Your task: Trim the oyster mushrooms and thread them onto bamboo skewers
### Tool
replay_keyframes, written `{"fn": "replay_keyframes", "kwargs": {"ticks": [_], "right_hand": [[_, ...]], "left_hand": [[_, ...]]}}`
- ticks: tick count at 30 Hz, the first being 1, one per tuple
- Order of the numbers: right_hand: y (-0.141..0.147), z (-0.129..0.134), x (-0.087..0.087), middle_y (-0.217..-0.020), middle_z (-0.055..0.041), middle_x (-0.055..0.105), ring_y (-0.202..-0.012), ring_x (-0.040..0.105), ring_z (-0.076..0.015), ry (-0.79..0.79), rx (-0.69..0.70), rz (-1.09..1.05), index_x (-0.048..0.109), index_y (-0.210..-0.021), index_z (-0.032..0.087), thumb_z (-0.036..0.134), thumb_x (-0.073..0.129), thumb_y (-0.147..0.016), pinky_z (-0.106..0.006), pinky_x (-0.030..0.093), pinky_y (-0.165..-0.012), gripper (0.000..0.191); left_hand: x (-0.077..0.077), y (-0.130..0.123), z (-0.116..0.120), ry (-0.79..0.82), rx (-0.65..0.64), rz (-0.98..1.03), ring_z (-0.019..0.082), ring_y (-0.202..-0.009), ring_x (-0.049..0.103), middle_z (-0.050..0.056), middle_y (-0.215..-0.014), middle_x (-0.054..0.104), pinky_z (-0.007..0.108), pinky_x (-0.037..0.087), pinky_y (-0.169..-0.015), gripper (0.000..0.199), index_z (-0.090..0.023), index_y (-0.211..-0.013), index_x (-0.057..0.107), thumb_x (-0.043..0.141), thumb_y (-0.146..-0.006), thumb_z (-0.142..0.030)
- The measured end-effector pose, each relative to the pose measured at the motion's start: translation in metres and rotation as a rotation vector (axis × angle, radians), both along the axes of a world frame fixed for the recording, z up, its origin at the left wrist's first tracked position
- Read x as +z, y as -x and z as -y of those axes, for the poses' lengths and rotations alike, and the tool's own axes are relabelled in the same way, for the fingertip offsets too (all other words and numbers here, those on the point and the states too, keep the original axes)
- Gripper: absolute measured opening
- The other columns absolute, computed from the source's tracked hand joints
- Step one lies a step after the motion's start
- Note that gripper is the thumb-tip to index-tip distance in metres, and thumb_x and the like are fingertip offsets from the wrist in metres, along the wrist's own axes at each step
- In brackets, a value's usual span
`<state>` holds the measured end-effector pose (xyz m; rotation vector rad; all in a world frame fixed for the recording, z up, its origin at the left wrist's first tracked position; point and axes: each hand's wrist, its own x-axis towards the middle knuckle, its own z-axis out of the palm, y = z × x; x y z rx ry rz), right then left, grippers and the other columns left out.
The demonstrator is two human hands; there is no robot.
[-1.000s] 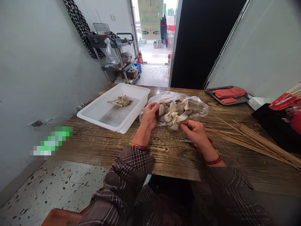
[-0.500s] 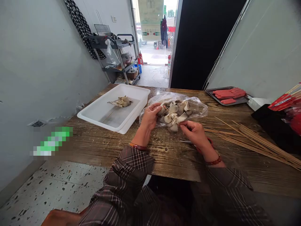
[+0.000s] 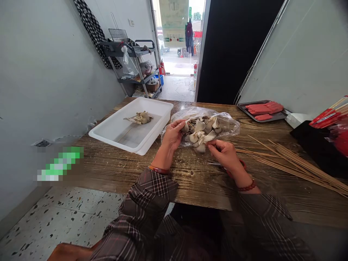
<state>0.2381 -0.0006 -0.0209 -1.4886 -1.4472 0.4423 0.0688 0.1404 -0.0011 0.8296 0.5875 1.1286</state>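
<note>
Grey-white oyster mushrooms (image 3: 199, 136) lie in and over the front of an open clear plastic bag (image 3: 230, 125) on the wooden table. My left hand (image 3: 173, 136) is closed on a mushroom piece at the left side of the heap. At the front right of the heap, my right hand (image 3: 223, 153) pinches the edge of a mushroom between thumb and fingers. Scissors with red handles (image 3: 241, 165) lie partly hidden under my right wrist. More mushroom pieces (image 3: 141, 117) rest inside a white plastic tub (image 3: 129, 145) to the left.
Long wooden skewers (image 3: 299, 165) spread across the table's right side. Behind them are a dark tray (image 3: 241, 106) with pink-red food (image 3: 265, 108) and a black holder (image 3: 312, 145) with red-wrapped sticks. A grey shelf cart (image 3: 129, 52) stands beyond the table.
</note>
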Motion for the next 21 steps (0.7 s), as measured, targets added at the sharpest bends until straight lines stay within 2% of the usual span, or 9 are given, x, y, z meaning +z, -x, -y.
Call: {"fn": "replay_keyframes", "kwargs": {"ticks": [15, 21], "right_hand": [[-0.002, -0.001, -0.0018, -0.055, 0.0028, 0.058, -0.052, 0.045, -0.0112, 0.001, 0.001, 0.02, 0.077, -0.084, 0.015, 0.035, 0.059, -0.084, -0.024, 0.035, -0.053, 0.027], [0.0, -0.0005, 0.0008, -0.053, 0.003, 0.056, -0.051, 0.044, -0.0114, 0.0, 0.003, 0.006, 0.077, -0.081, 0.016, 0.036, 0.058, -0.084, -0.024, 0.035, -0.052, 0.028]], "left_hand": [[-0.0013, 0.0002, 0.0009, -0.02, -0.044, 0.021, 0.01, -0.066, 0.062, 0.002, -0.072, 0.071, 0.022, 0.049, -0.065, 0.025, -0.014, -0.074, 0.067, 0.088, -0.063, -0.022], [0.0007, -0.0002, 0.0009, 0.031, -0.038, 0.037, 0.01, -0.065, 0.062, 0.002, -0.072, 0.071, 0.022, 0.049, -0.062, 0.024, -0.015, -0.074, 0.065, 0.086, -0.065, -0.021]]}}
